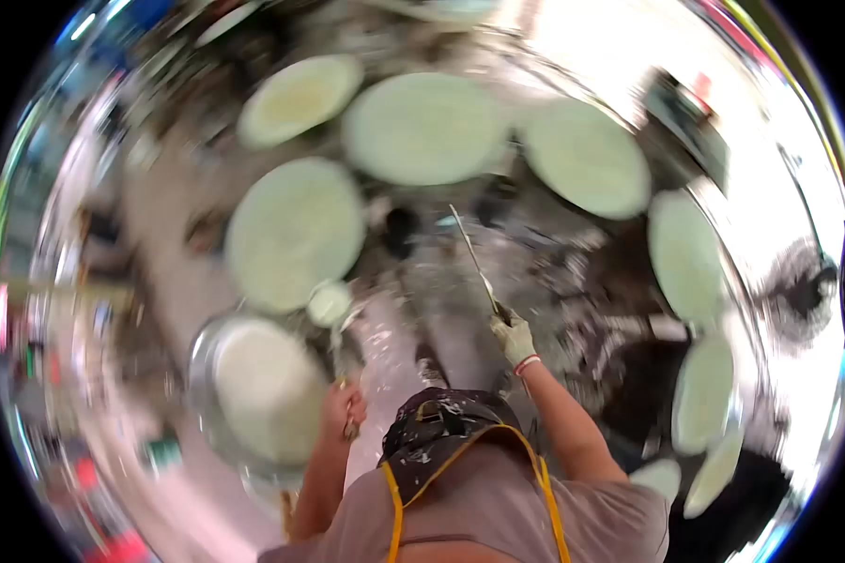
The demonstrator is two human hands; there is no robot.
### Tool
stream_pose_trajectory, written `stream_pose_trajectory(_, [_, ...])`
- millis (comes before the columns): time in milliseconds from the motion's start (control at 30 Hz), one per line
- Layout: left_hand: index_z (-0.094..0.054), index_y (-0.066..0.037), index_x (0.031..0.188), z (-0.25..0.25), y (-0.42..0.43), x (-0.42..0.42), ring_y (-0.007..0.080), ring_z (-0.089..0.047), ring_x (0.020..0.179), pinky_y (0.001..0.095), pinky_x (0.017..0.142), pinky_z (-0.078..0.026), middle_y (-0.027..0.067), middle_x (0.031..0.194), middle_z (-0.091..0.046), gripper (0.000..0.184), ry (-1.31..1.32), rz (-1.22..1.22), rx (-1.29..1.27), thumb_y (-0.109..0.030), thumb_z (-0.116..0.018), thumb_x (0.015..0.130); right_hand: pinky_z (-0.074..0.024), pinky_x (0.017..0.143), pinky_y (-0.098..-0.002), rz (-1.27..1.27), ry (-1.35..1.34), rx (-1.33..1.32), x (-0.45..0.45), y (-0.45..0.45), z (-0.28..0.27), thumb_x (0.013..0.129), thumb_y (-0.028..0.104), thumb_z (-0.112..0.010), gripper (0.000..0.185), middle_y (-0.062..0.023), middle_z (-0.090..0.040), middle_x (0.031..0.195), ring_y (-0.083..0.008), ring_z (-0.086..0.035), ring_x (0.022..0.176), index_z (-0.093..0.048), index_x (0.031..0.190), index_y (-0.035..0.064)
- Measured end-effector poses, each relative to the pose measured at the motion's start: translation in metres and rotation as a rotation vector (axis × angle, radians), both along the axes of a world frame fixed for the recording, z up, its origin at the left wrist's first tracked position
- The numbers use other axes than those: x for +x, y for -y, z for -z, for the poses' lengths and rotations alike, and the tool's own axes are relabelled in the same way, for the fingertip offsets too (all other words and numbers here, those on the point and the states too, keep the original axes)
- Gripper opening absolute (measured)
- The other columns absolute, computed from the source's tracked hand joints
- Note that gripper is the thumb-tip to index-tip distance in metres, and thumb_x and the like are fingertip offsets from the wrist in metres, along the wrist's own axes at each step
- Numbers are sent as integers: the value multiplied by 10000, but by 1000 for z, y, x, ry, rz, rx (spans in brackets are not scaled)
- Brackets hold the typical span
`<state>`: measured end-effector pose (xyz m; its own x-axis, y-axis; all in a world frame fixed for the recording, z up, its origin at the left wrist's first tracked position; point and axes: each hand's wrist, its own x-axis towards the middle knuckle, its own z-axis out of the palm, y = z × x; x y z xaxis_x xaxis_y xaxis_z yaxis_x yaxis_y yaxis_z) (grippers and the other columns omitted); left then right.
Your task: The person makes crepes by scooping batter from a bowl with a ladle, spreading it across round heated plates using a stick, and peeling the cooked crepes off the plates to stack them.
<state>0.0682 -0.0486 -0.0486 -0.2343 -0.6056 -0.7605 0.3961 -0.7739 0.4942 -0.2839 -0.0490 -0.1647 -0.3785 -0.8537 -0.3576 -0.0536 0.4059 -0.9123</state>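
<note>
My bare left hand [345,410] is closed around the handle of a ladle [330,303], whose round, pale-filled bowl points away from me beside a large pale green disc [296,235]. Just left of this hand stands a wide metal basin [200,380] holding thick whitish liquid [268,389]. In a light glove, my right hand [513,338] grips a long thin stick [469,249], possibly a narrow spatula, pointing forward over the dark, splashed surface. Its exact kind is blurred. Another pale green disc [427,129] lies beyond the stick's tip.
More pale green discs curve round to the right, among them one at the far right [587,158] and one along the side [687,258]. A round fan [803,286] stands at the right edge. My apron [451,427] is splashed white. Much is motion-blurred.
</note>
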Motion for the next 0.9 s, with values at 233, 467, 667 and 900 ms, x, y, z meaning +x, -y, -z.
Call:
stream_pose_trajectory(233, [-460, -73, 868, -3, -4, -156, 86, -336, 387, 229, 310, -293, 14, 604, -412, 42, -57, 495, 124, -102, -467, 898, -463, 695, -416, 1013, -535, 184, -187, -240, -3, 808, 351, -576, 378, -239, -626, 767, -395, -610, 776, -630, 920, -6])
stream_pose_trajectory(467, [-504, 30, 959, -50, -83, -356, 79, -358, 426, 213, 343, -345, 33, 649, -389, 148, -324, 770, 232, -82, -416, 919, -438, 856, -433, 1640, -489, 596, -346, -525, -49, 792, 343, -503, 421, -276, -607, 974, -404, -572, 973, -638, 971, -13])
stream_pose_trajectory(667, [-505, 14, 988, -73, -155, -442, 72, -348, 403, 207, 328, -335, 30, 649, -407, 141, -225, 861, 259, -71, -428, 905, -433, 878, -419, 1670, -314, 667, -444, -585, -42, 737, 353, -529, 485, -301, -584, 1009, -399, -564, 1006, -628, 972, -60])
stream_pose_trajectory(900, [-496, 15, 980, -69, -177, -472, 71, -351, 427, 201, 348, -333, 21, 655, -392, 131, -168, 970, 237, -71, -441, 898, -481, 755, -401, 1709, -466, 326, -456, -576, -86, 719, 359, -622, 414, -232, -645, 851, -344, -637, 819, -664, 919, -1])
